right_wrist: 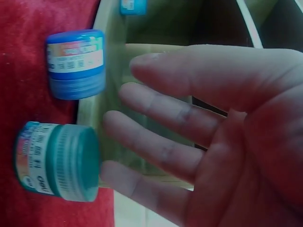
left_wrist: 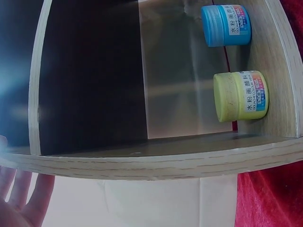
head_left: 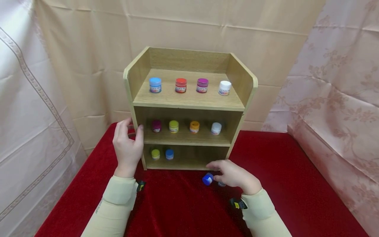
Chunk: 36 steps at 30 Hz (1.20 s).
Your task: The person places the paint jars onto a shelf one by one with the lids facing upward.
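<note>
My left hand (head_left: 128,149) holds the left side panel of a wooden shelf (head_left: 189,106), thumb at the front edge and fingers along the outside. In the left wrist view, fingers (left_wrist: 38,198) show beside that panel. Over the red cloth, my right hand (head_left: 235,174) hovers with fingers spread and nothing held. Close by it lies a dark blue paint jar (head_left: 208,179) on its side. A green paint jar (right_wrist: 57,161), mostly hidden under the hand in the head view, lies beside the blue one in the right wrist view.
Four-sided curtains aside, the top board carries several jars, among them a red jar (head_left: 181,85). The middle board has several more, including an orange jar (head_left: 194,127). On the bottom stand a yellow jar (head_left: 155,154) and a blue jar (head_left: 169,154). Red cloth (head_left: 183,204) covers the table.
</note>
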Each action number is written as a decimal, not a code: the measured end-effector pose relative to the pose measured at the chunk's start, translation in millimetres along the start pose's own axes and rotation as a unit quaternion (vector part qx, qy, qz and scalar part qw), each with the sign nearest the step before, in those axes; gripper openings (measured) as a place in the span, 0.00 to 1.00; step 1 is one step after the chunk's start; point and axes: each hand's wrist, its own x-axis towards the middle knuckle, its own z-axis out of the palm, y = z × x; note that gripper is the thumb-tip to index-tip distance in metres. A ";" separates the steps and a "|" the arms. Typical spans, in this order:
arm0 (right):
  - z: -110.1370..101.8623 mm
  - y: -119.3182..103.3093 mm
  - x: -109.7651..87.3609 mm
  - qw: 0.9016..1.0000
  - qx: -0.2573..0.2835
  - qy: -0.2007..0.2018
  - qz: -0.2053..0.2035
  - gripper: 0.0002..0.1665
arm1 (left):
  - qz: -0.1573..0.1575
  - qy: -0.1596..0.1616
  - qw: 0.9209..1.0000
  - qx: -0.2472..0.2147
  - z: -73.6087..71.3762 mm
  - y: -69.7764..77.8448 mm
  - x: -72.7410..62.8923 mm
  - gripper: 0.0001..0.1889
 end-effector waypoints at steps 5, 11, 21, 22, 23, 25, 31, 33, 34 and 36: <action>6.4 2.7 3.8 1.000 0.013 -0.023 0.004 0.22 | 0.000 0.000 1.000 0.006 -0.3 0.4 0.3 0.17; 13.7 4.8 6.9 0.999 -0.032 -0.026 0.001 0.21 | -0.001 -0.001 1.000 0.007 -0.2 0.8 0.2 0.17; 21.6 5.5 9.8 0.998 -0.046 -0.022 0.020 0.20 | 0.000 0.001 1.000 0.002 0.8 1.4 0.3 0.17; 22.1 5.6 10.2 0.998 -0.046 -0.021 0.023 0.20 | 0.000 0.001 1.000 0.003 0.8 1.3 0.3 0.17; 22.6 5.8 10.6 0.998 -0.046 -0.020 0.025 0.21 | 0.000 0.001 1.000 0.004 0.8 1.3 0.3 0.17; 23.4 5.9 11.3 0.998 -0.045 -0.018 0.029 0.21 | 0.001 0.001 1.000 0.005 0.8 1.1 0.2 0.17; 25.6 7.3 12.8 0.998 -0.043 -0.016 0.035 0.22 | -0.001 0.000 1.000 0.004 0.4 0.5 0.3 0.17; 25.7 7.8 13.0 0.998 -0.044 -0.017 0.033 0.22 | -0.002 0.000 1.000 0.003 0.2 0.8 0.0 0.17; 25.7 8.1 13.1 0.998 -0.044 -0.017 0.033 0.22 | -0.002 0.000 1.000 0.004 0.1 0.8 -0.1 0.17; 25.4 8.6 13.3 0.998 -0.045 -0.017 0.030 0.21 | -0.002 0.000 1.000 0.007 0.1 0.8 0.0 0.17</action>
